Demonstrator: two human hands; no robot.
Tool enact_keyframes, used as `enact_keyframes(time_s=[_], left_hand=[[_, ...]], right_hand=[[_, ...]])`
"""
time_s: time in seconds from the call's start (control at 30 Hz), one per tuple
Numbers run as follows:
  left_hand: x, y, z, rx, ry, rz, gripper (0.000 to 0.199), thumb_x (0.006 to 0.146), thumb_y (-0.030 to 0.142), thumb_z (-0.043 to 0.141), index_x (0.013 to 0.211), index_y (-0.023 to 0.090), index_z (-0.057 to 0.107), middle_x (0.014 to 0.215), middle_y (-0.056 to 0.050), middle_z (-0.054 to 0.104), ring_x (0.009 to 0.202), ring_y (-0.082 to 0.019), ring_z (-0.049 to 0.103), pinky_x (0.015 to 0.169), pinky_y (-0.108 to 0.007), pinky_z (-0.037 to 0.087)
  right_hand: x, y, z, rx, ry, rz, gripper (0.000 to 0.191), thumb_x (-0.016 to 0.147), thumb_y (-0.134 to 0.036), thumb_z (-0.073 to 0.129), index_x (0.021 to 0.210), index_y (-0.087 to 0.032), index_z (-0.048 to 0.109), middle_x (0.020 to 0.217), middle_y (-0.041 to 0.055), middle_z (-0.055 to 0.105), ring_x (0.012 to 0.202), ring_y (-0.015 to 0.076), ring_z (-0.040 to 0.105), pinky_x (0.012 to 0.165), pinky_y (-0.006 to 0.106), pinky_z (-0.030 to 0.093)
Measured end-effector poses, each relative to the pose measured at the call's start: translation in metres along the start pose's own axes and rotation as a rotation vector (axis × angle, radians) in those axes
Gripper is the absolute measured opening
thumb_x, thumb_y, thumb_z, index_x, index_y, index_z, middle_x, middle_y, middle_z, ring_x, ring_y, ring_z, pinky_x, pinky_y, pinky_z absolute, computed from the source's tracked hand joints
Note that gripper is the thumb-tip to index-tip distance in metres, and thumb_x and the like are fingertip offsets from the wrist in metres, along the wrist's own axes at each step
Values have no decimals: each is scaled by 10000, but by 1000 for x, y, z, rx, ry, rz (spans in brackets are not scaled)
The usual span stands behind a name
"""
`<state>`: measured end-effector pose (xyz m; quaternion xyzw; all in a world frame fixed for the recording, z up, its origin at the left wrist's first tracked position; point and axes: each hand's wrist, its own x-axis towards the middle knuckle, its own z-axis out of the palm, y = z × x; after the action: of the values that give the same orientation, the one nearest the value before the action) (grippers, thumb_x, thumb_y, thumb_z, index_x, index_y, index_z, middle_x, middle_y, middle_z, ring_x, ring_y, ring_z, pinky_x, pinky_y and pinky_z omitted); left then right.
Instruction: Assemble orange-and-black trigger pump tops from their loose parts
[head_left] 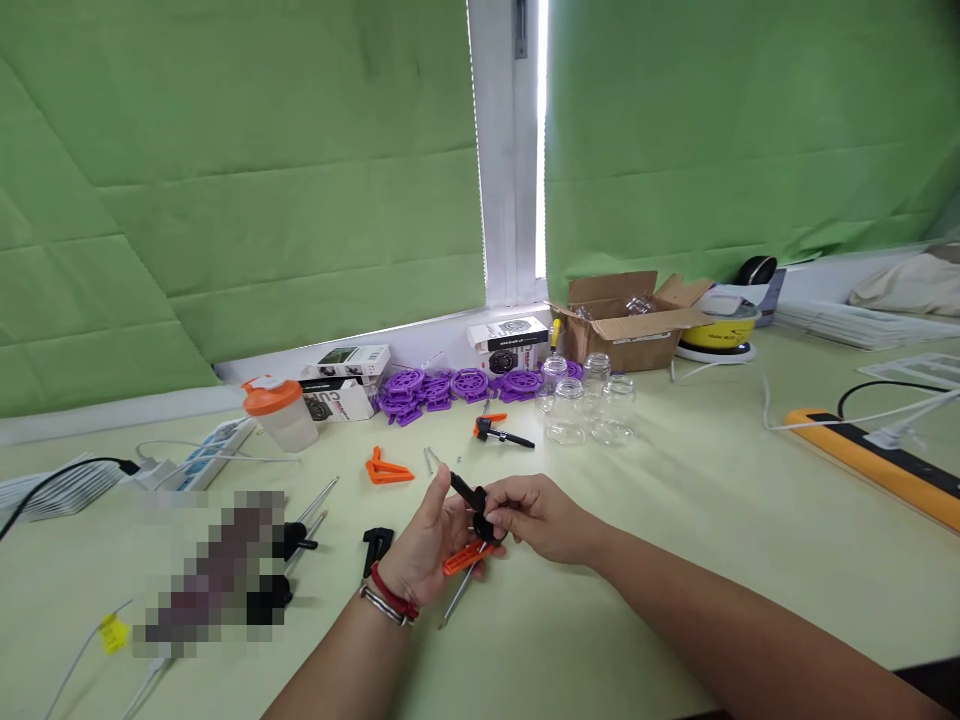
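My left hand (433, 545) is closed around a black-and-orange plastic assembly (469, 556), which has a black handle sticking up past the thumb and an orange arm below. My right hand (536, 517) pinches the round black part of the same assembly; anything small between its fingertips is hidden. Beneath the hands, a thin metal rod (456, 600), seemingly a screwdriver shaft, shows against the table. A black bracket-like piece (377, 545) lies left of my left wrist. Farther off are an orange bracket (388, 468), a few screws (429, 459) and another orange-and-black assembly (502, 433).
Purple plastic wheels (471, 384) line the back, beside printed boxes (341, 385). Several glass jars (566, 412) stand before an open cardboard box (630, 325). An orange-lidded cup (285, 412) and two screwdrivers (306, 530) are left; a power strip (877, 465) is right.
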<state>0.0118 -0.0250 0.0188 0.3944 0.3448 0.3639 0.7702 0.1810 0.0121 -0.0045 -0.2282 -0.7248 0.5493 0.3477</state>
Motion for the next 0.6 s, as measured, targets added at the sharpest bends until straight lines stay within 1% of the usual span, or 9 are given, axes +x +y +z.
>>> enact_keyframes(time_s=[0.07,0.17,0.3,0.43,0.53,0.6], left_hand=[[-1,0,-1,-8,-9,12,717,753,749,245,879,122,570,810,-120,605,681,-202,607,405,-218,385],[-1,0,-2,-7,-9,15,639,775,694,303,844,122,582,795,-120,619,664,-196,600,408,-222,394],[-1,-1,-7,16,-28,15,566,761,648,384,837,126,591,772,-110,629,662,-187,601,412,-204,380],[0,-1,-9,23,-65,8,562,736,650,412,842,129,593,795,-109,628,674,-189,606,394,-193,357],[-1,-1,-9,6,-42,-23,553,725,659,422,804,136,585,755,-91,618,644,-180,602,395,-193,362],[-1,-1,-9,-7,-14,-42,535,724,651,432,799,141,578,717,-72,603,615,-173,596,397,-197,367]], right_hand=[[0,0,1,31,-13,0,116,815,-226,522,753,-153,589,661,-7,538,564,94,524,574,247,451],[-1,-1,1,68,-31,5,116,810,-234,538,740,-152,583,672,-8,531,567,97,531,589,260,459],[-1,0,-1,76,-49,25,109,813,-243,546,772,-152,589,675,-4,545,593,106,556,587,254,455],[-1,1,-3,46,-65,30,109,821,-239,542,786,-151,596,678,-3,559,608,109,571,585,244,448],[-1,0,-4,17,-77,12,117,830,-232,530,778,-153,600,694,0,574,608,104,568,600,249,456],[-2,-1,-6,-35,-56,-33,111,826,-221,539,767,-156,608,769,21,612,671,117,586,642,259,471]])
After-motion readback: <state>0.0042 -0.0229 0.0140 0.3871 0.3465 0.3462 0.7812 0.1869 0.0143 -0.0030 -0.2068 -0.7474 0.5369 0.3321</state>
